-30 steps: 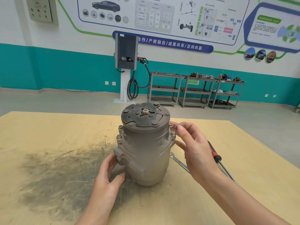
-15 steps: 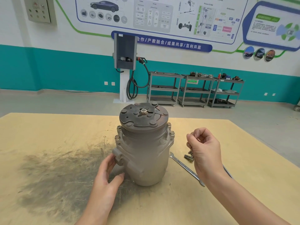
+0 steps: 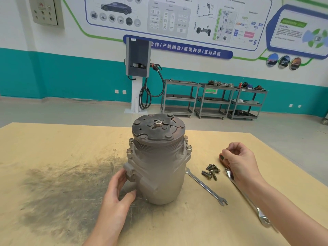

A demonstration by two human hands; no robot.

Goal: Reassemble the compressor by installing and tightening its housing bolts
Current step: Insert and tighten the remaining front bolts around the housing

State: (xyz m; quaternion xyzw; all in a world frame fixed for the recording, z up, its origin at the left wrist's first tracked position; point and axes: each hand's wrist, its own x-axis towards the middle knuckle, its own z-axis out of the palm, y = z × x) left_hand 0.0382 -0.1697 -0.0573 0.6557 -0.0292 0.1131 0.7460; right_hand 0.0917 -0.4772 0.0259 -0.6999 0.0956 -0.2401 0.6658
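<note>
The grey compressor (image 3: 159, 171) stands upright mid-table, its pulley and clutch plate on top. Several bolts (image 3: 188, 147) sit in the flange under the pulley. My left hand (image 3: 116, 194) rests against the lower left of the housing, fingers on the port block and thumb near the base. My right hand (image 3: 239, 162) hovers to the right, apart from the compressor, fingers curled with nothing visible in them, just over a red and black screwdriver handle (image 3: 221, 157). A small heap of loose bolts (image 3: 211, 171) lies between the compressor and that hand.
A slim open-end wrench (image 3: 205, 186) lies right of the compressor base. A larger wrench (image 3: 248, 199) lies partly under my right forearm. A dark greasy smear (image 3: 58, 189) covers the left of the wooden table (image 3: 53, 139). Carts and a charger stand far behind.
My right hand left the flange bolt on the compressor's right side, moved right and down, and its fingers curled. The loose bolts came into sight. My left hand stayed on the housing.
</note>
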